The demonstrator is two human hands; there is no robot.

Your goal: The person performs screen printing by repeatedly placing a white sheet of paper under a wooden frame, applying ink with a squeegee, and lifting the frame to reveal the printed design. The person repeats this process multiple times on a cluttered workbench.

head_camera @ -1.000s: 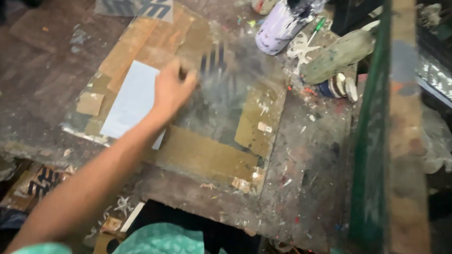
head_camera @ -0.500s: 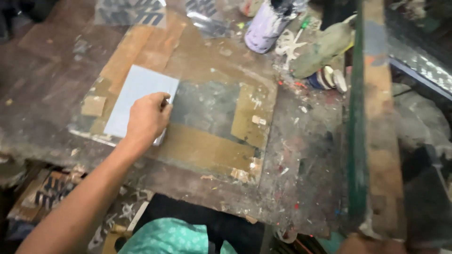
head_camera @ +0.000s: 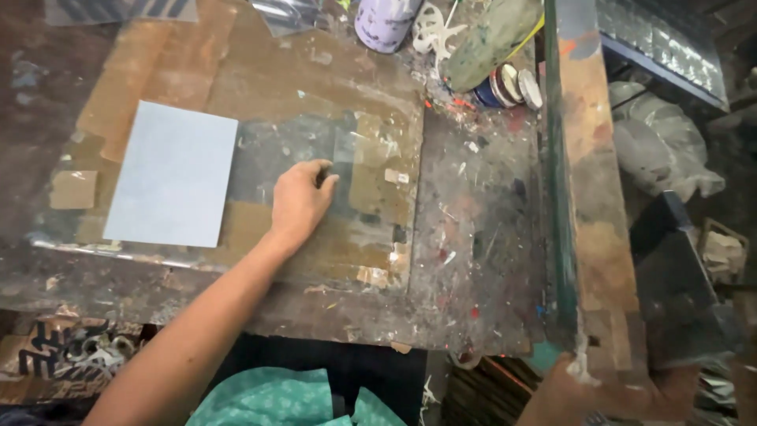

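Note:
My left hand (head_camera: 300, 203) rests on a clear glass sheet (head_camera: 260, 162) that lies flat on the workbench. Its fingers are curled, with thumb and forefinger pinched together. Whether something small sits between them I cannot tell. A pale grey-blue card (head_camera: 172, 173) lies under or on the glass just left of the hand. At the bottom right my right hand (head_camera: 561, 390) grips the lower end of a tall paint-stained wooden board with a green edge (head_camera: 587, 181), which stands along the bench's right side.
The stained workbench (head_camera: 473, 268) carries brown tape patches (head_camera: 118, 102) under the glass. At the back stand a purple-white can (head_camera: 382, 22), a greenish rag (head_camera: 493, 35) and small round tins (head_camera: 509, 87). Plastic wrap and dark boxes (head_camera: 670, 260) crowd the right.
My left hand has come down off the grey card and slid right onto the bare glass, its fingers closing from spread to pinched. The view has shifted closer.

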